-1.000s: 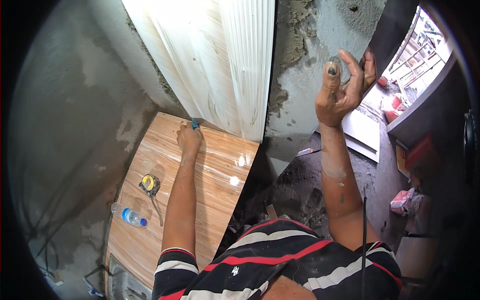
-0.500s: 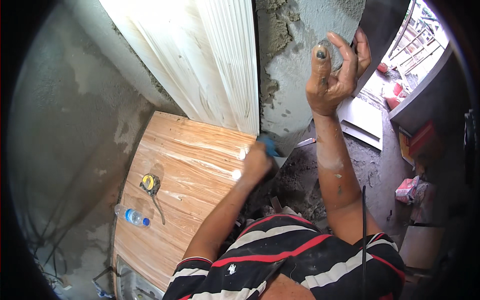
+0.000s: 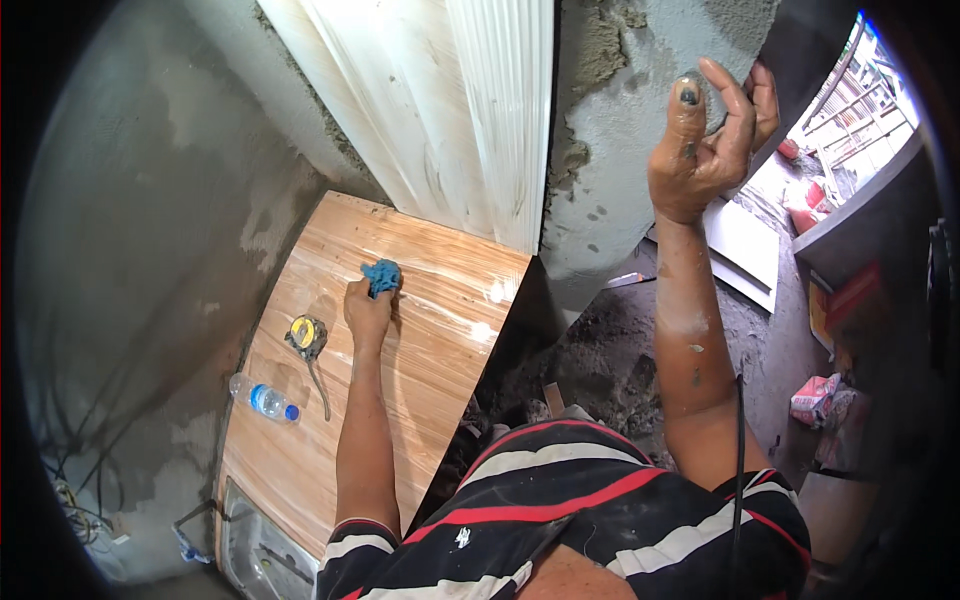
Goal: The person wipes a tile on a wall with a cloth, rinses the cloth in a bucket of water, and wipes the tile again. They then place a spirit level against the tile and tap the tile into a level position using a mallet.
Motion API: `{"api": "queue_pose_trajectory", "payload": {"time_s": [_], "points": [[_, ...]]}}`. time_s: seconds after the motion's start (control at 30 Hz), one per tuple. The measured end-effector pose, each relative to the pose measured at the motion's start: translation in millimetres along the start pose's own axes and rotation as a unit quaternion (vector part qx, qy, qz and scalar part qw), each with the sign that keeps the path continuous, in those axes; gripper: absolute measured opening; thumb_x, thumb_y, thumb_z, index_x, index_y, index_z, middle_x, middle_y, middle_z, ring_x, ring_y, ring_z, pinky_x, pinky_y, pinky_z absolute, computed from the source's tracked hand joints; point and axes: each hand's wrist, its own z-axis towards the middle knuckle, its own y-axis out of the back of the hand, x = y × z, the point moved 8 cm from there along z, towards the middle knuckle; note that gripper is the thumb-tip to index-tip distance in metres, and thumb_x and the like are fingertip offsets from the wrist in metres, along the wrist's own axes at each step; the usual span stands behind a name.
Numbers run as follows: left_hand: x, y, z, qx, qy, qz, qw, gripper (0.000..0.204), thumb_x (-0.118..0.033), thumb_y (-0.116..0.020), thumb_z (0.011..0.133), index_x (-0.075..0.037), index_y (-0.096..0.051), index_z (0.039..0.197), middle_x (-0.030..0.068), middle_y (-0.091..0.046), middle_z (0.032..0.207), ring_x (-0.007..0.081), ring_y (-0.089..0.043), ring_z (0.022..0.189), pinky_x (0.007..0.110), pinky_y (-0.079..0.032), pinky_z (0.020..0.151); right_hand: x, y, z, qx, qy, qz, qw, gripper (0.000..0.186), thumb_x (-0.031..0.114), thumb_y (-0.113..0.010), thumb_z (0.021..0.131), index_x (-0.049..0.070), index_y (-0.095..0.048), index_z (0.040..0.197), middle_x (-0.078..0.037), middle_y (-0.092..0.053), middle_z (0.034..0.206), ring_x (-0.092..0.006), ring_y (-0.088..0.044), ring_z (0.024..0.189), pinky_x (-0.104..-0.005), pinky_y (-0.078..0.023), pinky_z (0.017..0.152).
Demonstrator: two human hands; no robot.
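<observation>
The wood-grain bench [image 3: 445, 345] has its left edge along the rough grey wall [image 3: 170, 250], while its far edge runs below a white ribbed panel [image 3: 430, 110]. Its right edge slants toward the person and drops off to the dark, littered floor [image 3: 600, 395]. A blue cloth [image 3: 381, 278] lies bunched on the far half of the bench, well in from the right edge; between it and that edge stretches a broad band of glossy surface with room for sideways movement. On the left side of the bench there is less room: a tape measure [image 3: 306, 335] and, nearer the person, a plastic bottle [image 3: 264, 397] lying on its side. A metal sink [image 3: 262, 545] is set into the bench's near left part.

The left forearm [image 3: 364, 430] reaches straight out over the bench, and the left hand [image 3: 368, 312] has its fingers closed on the cloth, knuckles up. The right hand [image 3: 705, 160] is raised beyond the bench's right edge, beside a plastered pillar [image 3: 620, 170], thumb upright and fingers curved, with a wide gap between thumb and forefinger. Whether its farther fingers touch the pillar, I cannot tell.
</observation>
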Motion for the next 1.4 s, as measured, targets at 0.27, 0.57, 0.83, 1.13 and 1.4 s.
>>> {"api": "queue_pose_trajectory", "payload": {"time_s": [0.27,0.57,0.83,1.13,1.4], "points": [[-176.5,-102.4,-112.6,0.163,-0.173,-0.074,0.969,0.010,-0.005,-0.067,0.080,-0.001,-0.065,0.089,0.0212,-0.062,0.092,0.0405,-0.061,0.092,0.047,-0.050,0.083,-2.1,4.0,-1.3,0.028,0.019,-0.087,0.996,0.032,0.028,-0.071,0.098,-0.002,-0.073,0.110,-0.020,-0.060,0.125,-0.0337,-0.045,0.134,-0.0450,-0.038,0.112],[-118.5,-60.6,-53.9,0.241,0.207,-0.507,0.801,0.031,-0.005,-0.076,0.082,-0.002,-0.072,0.113,0.0112,-0.072,0.112,0.0210,-0.071,0.096,0.035,-0.057,0.091,-6.6,6.3,-3.2,0.048,0.036,-0.089,0.994,0.028,0.019,-0.070,0.099,-0.005,-0.069,0.113,-0.012,-0.069,0.121,-0.0349,-0.044,0.137,-0.0467,-0.032,0.116],[31.1,3.9,56.5,0.083,0.183,-0.495,0.845,0.059,0.003,-0.070,0.087,-0.001,-0.048,0.142,0.0178,-0.067,0.121,0.0270,-0.072,0.100,0.038,-0.061,0.088,0.8,-0.6,-0.9,0.056,0.051,-0.095,0.993,0.028,0.019,-0.068,0.100,-0.005,-0.069,0.113,-0.009,-0.070,0.120,-0.0357,-0.043,0.138,-0.0480,-0.030,0.117],[-43.4,-48.0,24.7,0.126,-0.145,0.104,0.976,0.062,0.000,-0.066,0.088,-0.002,-0.050,0.149,0.0291,-0.050,0.144,0.0445,-0.055,0.123,0.051,-0.047,0.104,-6.0,5.9,-2.5,0.072,0.061,-0.090,0.991,0.033,0.026,-0.068,0.101,-0.004,-0.070,0.113,-0.018,-0.064,0.125,-0.0347,-0.041,0.138,-0.0479,-0.029,0.117],[-59.0,-87.8,21.3,0.027,0.125,-0.157,0.979,0.032,-0.018,-0.082,0.080,-0.001,-0.070,0.104,0.0178,-0.073,0.092,0.0317,-0.070,0.084,0.043,-0.054,0.080,-6.0,4.9,-0.7,0.028,0.007,-0.066,0.997,0.034,0.032,-0.074,0.096,0.003,-0.071,0.114,-0.024,-0.049,0.139,-0.0303,-0.043,0.135,-0.0389,-0.042,0.109]]}}
